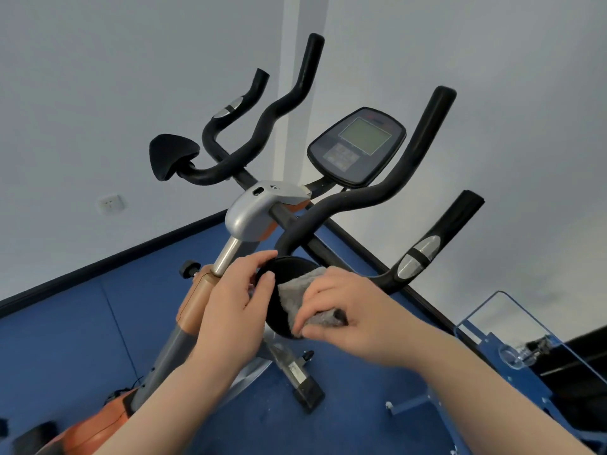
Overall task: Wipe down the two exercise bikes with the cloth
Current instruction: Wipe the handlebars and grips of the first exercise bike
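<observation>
An orange and grey exercise bike [253,211] fills the middle of the view, with black curved handlebars [358,198] and a dark console screen [358,146]. My left hand [233,300] grips the edge of a round black elbow pad [279,277] on the near side of the handlebar. My right hand [345,313] presses a grey cloth [305,290] flat against that pad's face. A second black elbow pad [170,156] sits at the far left of the bars. Only one bike is in view.
Blue floor [82,339] meets white walls at a dark skirting board. A wall socket [111,203] is at the left. A clear acrylic panel on a blue frame [512,339] stands at the right. The bike's front foot [302,379] rests on the floor below my hands.
</observation>
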`<state>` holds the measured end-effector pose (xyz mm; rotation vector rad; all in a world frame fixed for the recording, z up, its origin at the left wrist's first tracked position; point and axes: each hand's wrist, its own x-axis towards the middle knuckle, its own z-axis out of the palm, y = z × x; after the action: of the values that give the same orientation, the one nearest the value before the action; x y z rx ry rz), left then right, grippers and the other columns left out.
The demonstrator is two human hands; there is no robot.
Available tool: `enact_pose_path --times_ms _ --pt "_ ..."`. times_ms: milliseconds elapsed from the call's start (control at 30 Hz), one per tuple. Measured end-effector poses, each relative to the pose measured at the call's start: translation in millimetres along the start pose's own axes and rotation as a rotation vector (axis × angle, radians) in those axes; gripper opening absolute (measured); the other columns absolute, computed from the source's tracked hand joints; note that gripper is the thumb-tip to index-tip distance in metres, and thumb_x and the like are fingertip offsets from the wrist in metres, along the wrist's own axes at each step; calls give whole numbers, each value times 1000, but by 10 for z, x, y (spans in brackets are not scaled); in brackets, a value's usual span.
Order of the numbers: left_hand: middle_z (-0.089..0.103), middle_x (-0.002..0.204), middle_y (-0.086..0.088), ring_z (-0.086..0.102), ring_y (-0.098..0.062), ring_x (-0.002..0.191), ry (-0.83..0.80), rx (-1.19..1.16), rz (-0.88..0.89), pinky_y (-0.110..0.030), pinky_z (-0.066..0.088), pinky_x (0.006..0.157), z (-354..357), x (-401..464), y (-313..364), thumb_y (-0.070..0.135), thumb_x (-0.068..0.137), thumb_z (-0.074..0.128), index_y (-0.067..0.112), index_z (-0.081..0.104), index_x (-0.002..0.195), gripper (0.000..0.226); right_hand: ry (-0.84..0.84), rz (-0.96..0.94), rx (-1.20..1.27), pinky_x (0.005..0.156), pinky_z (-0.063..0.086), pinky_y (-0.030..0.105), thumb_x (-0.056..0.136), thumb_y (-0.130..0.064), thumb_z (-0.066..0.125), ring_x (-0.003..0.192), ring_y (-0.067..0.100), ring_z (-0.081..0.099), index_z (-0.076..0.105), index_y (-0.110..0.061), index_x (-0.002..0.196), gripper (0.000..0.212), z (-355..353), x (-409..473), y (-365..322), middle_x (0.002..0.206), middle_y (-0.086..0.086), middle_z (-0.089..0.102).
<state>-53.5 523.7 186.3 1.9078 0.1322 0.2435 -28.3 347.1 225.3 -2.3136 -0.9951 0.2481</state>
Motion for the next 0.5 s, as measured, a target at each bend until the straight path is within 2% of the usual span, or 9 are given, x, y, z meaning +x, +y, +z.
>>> enact_pose_path --times_ms 67,133,167,233,300,367,400,467,500 --pt "59 103 26 49 18 100 22 52 59 -5 40 82 45 -8 50 23 92 50 39 57 113 27 124 152 216 84 44 17 83 -19 70 92 5 60 74 -25 84 7 -157 -59 58 88 -14 67" --pt "54 103 28 38 27 100 55 150 100 4 29 83 138 -14 82 22 93 50 40 53 112 27 392 308 397 80 47 18 83 -18 70 88 3 64 74 -24 84 8 -259 -78 139 88 -11 70" --pt "53 105 26 37 25 103 60 173 112 1 28 89 202 -7 79 23 93 51 39 52 114 27 552 370 454 80 50 23 84 -20 69 87 3 65 74 -26 83 8 -289 -73 176 88 -11 71" --pt "52 116 20 37 11 112 77 199 133 -15 28 100 339 22 54 25 92 52 35 53 119 29 843 383 426 84 53 29 84 -22 69 90 5 64 73 -29 84 8 -379 -47 195 90 -11 70" --pt "49 122 16 32 0 116 117 292 157 -20 22 99 456 67 27 28 90 52 32 54 121 31 975 253 200 87 48 22 83 -19 70 93 5 60 72 -28 88 11 -468 -65 194 93 -12 65" --pt "47 122 17 28 0 113 174 360 161 -23 20 98 528 99 27 32 90 50 33 55 119 29 867 146 -96 86 40 13 80 -19 73 93 8 53 72 -24 90 11 -463 -109 261 92 -11 59" --pt "47 121 18 28 0 112 198 370 159 -24 20 98 546 107 20 35 89 49 34 55 117 29 754 132 -188 86 38 14 79 -21 74 92 10 50 73 -24 90 11 -405 -141 320 92 -10 57" --pt "47 117 19 31 -1 112 222 369 152 -24 20 97 562 107 11 39 85 47 36 57 113 30 524 151 -279 86 42 28 76 -33 74 91 13 50 72 -26 88 14 -234 -222 452 92 -12 56" --pt "48 115 20 33 -2 111 225 371 149 -24 21 96 562 104 3 40 85 47 37 58 111 29 466 161 -306 85 42 32 75 -42 71 93 12 50 71 -29 87 18 -162 -268 499 92 -14 57"
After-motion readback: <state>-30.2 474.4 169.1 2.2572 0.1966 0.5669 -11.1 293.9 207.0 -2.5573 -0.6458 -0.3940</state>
